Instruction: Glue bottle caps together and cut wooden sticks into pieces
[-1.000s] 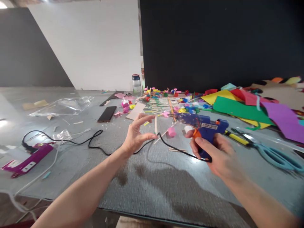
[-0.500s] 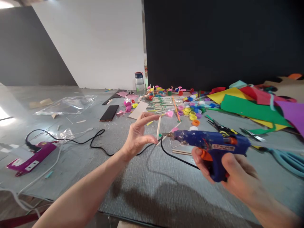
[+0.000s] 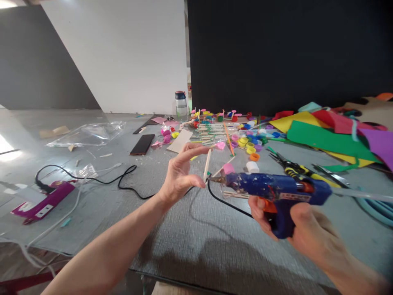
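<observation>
Between the thumb and index finger of my left hand (image 3: pixel 181 172) a short, pale wooden stick (image 3: pixel 207 164) is held by its two ends, nearly upright. My right hand (image 3: pixel 303 229) is wrapped around the handle of a blue glue gun (image 3: pixel 260 186), its fingers at the orange trigger (image 3: pixel 270 206). The metal nozzle points left and lies close to the stick's lower end; I cannot tell whether they touch. A clear glue stick (image 3: pixel 353 192) juts from the gun's back. Behind the nozzle are a pink bottle cap (image 3: pixel 228 168) and a white cap (image 3: pixel 252 166).
Colourful caps and wooden sticks (image 3: pixel 211 130) spread over the table's back. Felt sheets (image 3: pixel 331 141), pliers (image 3: pixel 291 168) and blue-handled scissors (image 3: pixel 373 209) lie right. A phone (image 3: pixel 142 144), a plastic bag (image 3: pixel 89 133) and a purple power strip (image 3: pixel 46 203) with cables are left. A bottle (image 3: pixel 181 104) stands behind.
The glue gun's nozzle has dipped slightly, and its body has shifted a little right and down. My left hand keeps its hold on the wooden stick.
</observation>
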Motion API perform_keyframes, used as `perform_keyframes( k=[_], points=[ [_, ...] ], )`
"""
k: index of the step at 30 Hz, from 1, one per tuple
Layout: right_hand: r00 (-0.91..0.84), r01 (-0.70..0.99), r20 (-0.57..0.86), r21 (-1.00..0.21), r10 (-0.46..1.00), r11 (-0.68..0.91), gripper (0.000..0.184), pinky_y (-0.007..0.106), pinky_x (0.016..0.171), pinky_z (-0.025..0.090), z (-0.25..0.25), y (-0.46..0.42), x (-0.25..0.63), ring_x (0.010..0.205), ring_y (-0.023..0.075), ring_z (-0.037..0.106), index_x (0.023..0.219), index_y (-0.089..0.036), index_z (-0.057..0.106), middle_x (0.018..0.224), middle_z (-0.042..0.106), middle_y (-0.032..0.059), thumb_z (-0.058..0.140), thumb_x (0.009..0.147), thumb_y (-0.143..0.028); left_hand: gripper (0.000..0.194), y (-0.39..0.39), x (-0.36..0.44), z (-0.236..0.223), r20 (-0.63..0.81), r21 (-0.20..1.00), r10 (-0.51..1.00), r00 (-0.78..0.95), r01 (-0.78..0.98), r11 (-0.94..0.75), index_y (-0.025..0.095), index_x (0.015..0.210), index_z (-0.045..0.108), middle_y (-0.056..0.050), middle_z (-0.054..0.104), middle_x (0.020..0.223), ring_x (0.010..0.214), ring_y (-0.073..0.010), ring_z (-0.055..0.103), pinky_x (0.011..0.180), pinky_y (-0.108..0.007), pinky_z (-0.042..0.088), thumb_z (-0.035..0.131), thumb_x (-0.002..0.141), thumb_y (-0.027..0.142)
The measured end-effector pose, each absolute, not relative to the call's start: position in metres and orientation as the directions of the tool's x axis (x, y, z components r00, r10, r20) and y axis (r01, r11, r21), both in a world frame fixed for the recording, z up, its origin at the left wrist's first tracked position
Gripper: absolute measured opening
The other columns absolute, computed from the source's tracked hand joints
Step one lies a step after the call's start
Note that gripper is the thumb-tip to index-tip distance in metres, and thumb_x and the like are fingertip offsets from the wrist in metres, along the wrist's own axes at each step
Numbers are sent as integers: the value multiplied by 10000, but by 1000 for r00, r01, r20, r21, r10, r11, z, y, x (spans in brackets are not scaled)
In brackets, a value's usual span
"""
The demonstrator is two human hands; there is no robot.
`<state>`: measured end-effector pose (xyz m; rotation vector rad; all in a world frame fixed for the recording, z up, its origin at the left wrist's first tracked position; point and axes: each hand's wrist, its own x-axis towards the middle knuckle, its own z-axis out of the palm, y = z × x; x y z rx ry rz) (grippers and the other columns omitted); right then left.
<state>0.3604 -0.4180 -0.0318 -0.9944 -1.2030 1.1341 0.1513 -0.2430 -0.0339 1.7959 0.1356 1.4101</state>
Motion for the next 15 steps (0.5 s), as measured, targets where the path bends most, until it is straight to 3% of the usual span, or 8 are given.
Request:
perform_keyframes(
  k=[6, 15],
  points=[
    [-36, -145, 211, -968, 977, 204, 424, 235, 447, 438, -37, -420, 363, 548, 138, 520, 935, -286, 750, 759, 651, 37, 543, 911, -655, 741, -246, 152, -32, 750, 660, 548, 370, -380, -648, 322, 1171, 753, -72, 622, 1123, 1117, -283, 524, 1076, -462, 363, 777, 573, 760],
    [-50, -157, 233, -962, 971, 223, 410, 241, 453, 434, -34, -419, 361, 591, 150, 524, 962, -261, 751, 802, 648, 60, 526, 941, -604, 739, -247, 153, -31, 754, 655, 542, 370, -373, -657, 326, 1169, 753, -74, 630, 1124, 1117, -287, 531, 1068, -461, 374, 770, 575, 765]
  ],
)
